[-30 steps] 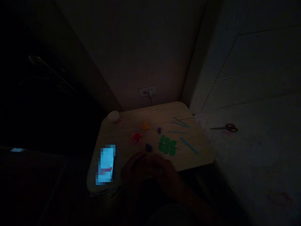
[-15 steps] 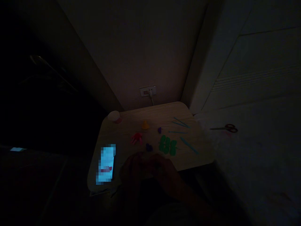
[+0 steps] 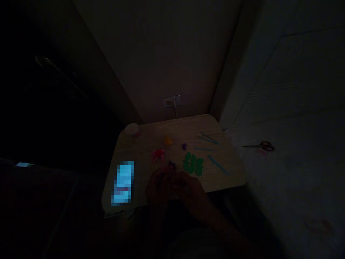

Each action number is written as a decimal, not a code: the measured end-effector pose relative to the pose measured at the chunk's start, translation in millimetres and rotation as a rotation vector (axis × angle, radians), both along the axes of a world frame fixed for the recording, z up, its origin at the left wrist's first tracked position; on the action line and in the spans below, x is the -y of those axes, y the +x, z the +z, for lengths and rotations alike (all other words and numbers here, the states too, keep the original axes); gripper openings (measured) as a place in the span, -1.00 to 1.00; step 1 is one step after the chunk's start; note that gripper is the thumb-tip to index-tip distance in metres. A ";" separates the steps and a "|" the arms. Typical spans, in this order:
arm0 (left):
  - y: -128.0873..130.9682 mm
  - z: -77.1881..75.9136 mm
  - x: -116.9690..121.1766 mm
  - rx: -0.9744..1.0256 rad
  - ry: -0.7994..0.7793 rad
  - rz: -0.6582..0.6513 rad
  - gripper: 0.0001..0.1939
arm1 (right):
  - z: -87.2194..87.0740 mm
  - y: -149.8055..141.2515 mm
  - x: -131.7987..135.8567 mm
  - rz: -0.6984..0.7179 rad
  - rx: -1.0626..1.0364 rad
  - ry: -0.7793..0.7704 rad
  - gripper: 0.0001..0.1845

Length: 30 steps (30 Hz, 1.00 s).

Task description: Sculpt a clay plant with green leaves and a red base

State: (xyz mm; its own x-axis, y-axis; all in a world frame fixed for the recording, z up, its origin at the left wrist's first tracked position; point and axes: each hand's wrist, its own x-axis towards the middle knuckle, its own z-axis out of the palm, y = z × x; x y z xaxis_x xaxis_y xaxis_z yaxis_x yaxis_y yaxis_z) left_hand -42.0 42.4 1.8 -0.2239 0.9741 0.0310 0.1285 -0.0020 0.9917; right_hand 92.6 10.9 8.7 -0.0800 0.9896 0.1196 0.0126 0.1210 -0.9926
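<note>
In very dim light, my left hand (image 3: pixel 157 189) and my right hand (image 3: pixel 191 190) meet over the front edge of a small wooden table (image 3: pixel 151 129). The fingers of both are curled and pressed together around something small that I cannot make out. Just beyond my fingertips is a dark purple piece (image 3: pixel 171 165); the dark hides whether they touch it. To the right of that lie green leaf-shaped pieces (image 3: pixel 193 164) in a row. A red and pink piece with finger-like prongs (image 3: pixel 158 154), an orange piece (image 3: pixel 167 140) and a smaller purple piece (image 3: pixel 184 146) sit farther back.
Thin blue sticks (image 3: pixel 208 139) and a thicker blue stick (image 3: pixel 217 164) lie on the table's right. A lit phone (image 3: pixel 123 183) rests at the left, a pale cup (image 3: pixel 132 129) behind it. Scissors (image 3: pixel 265 146) lie on a pale surface beyond the right edge. A wall socket (image 3: pixel 171 101) holds a plug.
My left hand has shifted right and slightly forward, closer to my right hand and the dark purple piece. The whole view has shifted slightly; the table pieces look unmoved.
</note>
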 end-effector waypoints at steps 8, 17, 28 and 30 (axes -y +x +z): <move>-5.2 -4.6 5.1 -0.084 -0.145 0.121 -0.70 | -1.9 4.0 2.8 0.006 0.054 -0.038 -0.88; -3.7 -9.8 1.6 -0.061 0.222 -0.025 -0.70 | 2.2 7.7 1.9 -0.056 0.123 -0.041 -0.88; 3.6 -9.0 6.8 0.107 -0.028 0.070 -0.88 | 3.3 8.1 0.8 -0.059 0.098 -0.052 -0.85; 1.7 -7.5 7.1 0.089 -0.028 0.053 -0.90 | 3.0 8.3 0.8 -0.066 0.089 -0.055 -0.84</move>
State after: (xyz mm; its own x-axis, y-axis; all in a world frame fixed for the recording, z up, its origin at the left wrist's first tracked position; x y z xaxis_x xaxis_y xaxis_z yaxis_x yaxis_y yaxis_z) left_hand -40.3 35.3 -5.7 -0.2754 0.9612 -0.0184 0.0391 0.0303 0.9988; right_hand 100.9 10.2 11.7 -0.0227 0.9979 0.0604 0.1074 0.0625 -0.9922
